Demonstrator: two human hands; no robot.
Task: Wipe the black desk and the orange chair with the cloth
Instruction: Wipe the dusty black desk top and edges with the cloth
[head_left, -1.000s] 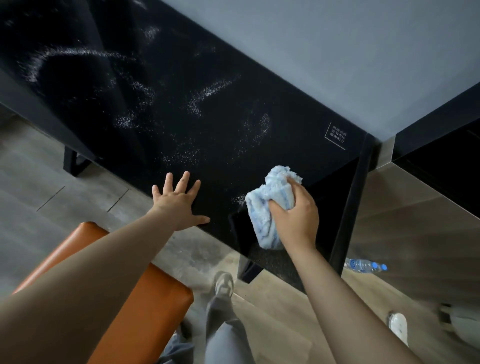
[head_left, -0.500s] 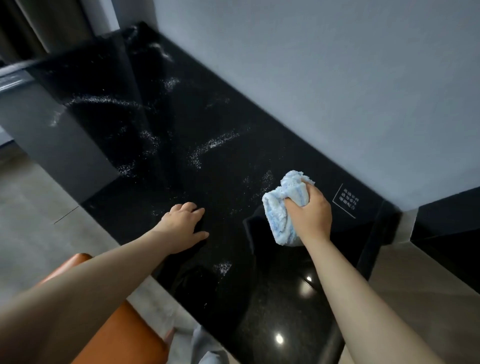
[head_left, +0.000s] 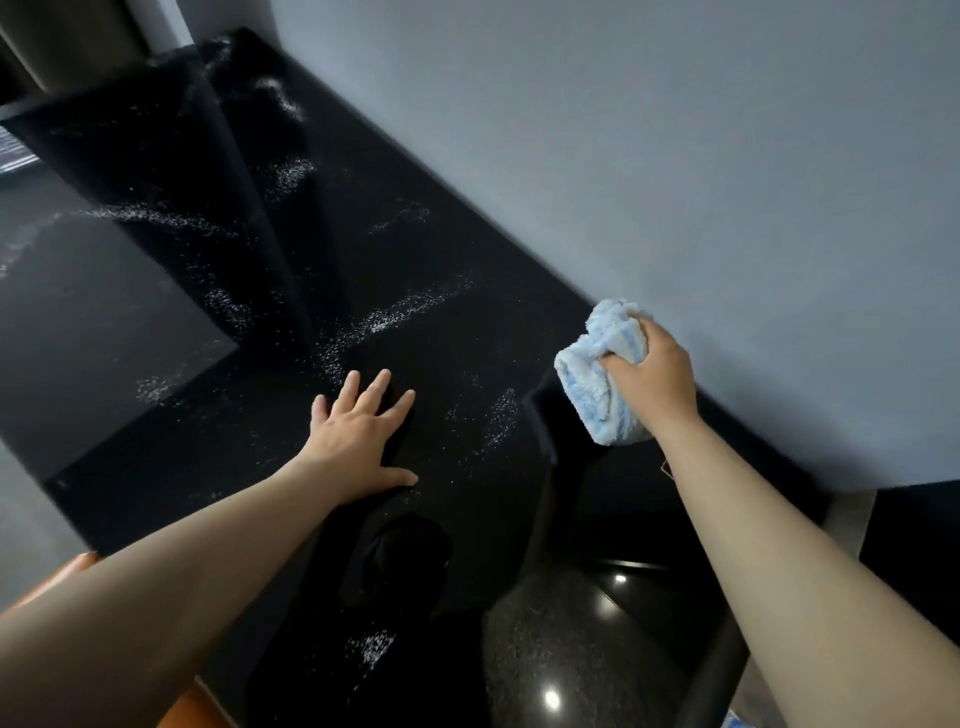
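Cloth (head_left: 592, 402) is looking soft and light. We are squeezing its middle in our right hand (head_left: 652, 382) at three o'clock, left hand (head_left: 358, 441) lying flat.

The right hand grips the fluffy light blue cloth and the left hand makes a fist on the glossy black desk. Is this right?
No. In the head view the left hand lies flat on the glossy black desk, fingers spread. The right hand grips the fluffy light blue cloth.
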